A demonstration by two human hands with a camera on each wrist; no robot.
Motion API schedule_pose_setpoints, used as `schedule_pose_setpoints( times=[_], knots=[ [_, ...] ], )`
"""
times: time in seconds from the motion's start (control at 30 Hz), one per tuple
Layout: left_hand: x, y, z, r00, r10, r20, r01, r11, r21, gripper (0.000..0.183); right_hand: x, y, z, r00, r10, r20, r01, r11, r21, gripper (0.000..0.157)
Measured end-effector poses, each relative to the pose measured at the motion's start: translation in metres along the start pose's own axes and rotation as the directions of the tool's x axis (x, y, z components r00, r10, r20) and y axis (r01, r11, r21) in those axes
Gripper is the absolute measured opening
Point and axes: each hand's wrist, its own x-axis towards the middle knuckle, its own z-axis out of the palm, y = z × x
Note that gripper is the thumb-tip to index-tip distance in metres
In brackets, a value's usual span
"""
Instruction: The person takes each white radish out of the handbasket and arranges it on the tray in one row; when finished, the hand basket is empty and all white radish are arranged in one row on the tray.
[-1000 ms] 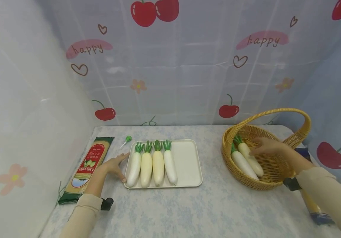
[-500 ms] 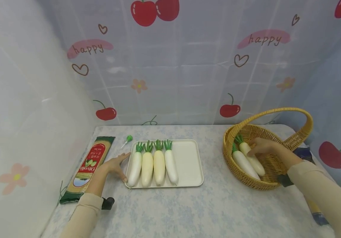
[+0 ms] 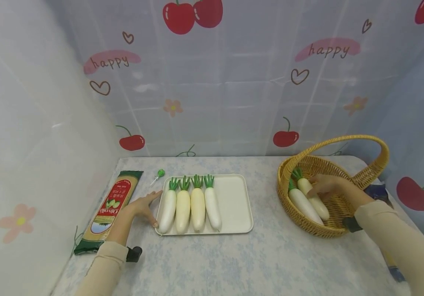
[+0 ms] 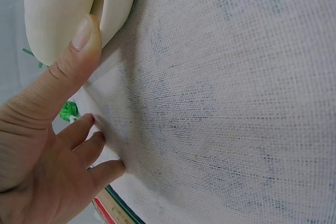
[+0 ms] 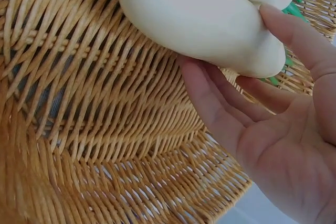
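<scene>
In the head view, my right hand (image 3: 326, 185) reaches into the wicker basket (image 3: 319, 232) and grips a white radish (image 3: 320, 207) with green leaves. The right wrist view shows the thumb on one side of this radish (image 5: 194, 22) and the fingers curled against the other. A second radish (image 3: 302, 205) lies beside it in the basket. My left hand (image 3: 141, 207) rests at the left end of the cream tray (image 3: 234, 201), fingers spread and thumb at its rim. Several radishes (image 3: 198, 209) lie side by side on the tray, leaves pointing away from me.
A pasta packet (image 3: 113, 203) with a red label lies left of my left hand. Behind the tray's left corner is a green lollipop (image 3: 161, 173). The basket's tall handle (image 3: 345, 138) arches over my right wrist. A blue and yellow packet (image 3: 376, 191) is partly hidden by my right arm.
My right hand has shifted slightly and its fingers have closed round the radish in the basket, with the forearm swinging left. The left hand stays by the tray.
</scene>
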Motion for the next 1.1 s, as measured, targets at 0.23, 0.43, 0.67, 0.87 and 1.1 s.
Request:
schedule_pose_setpoints(
  times=[0.23,0.43,0.67,0.87,1.1],
  knots=[
    [0.000,0.000,0.001,1.000,0.006,0.002,-0.006,1.000,0.012,0.121,0.000,-0.001,0.002,1.000,0.019,0.018,-0.020,0.998,0.056,0.086],
    [-0.001,-0.001,0.001,1.000,0.016,-0.006,-0.016,1.000,0.021,0.121,0.000,-0.004,0.004,1.000,0.025,0.009,-0.026,0.998,0.064,0.086],
    [0.000,-0.001,0.001,1.000,0.011,-0.005,-0.011,1.000,0.017,0.121,0.005,0.000,0.001,1.000,0.009,0.008,-0.009,0.999,0.052,0.081],
    [0.000,0.000,0.002,1.000,0.007,-0.002,-0.007,1.000,0.002,0.122,0.000,0.006,-0.005,0.999,-0.036,-0.032,0.037,0.999,0.012,0.075],
    [-0.001,0.001,0.001,1.000,-0.003,-0.006,0.003,1.000,0.004,0.121,-0.010,0.011,-0.016,0.982,-0.146,-0.120,0.147,0.989,0.005,0.062]
  ],
)
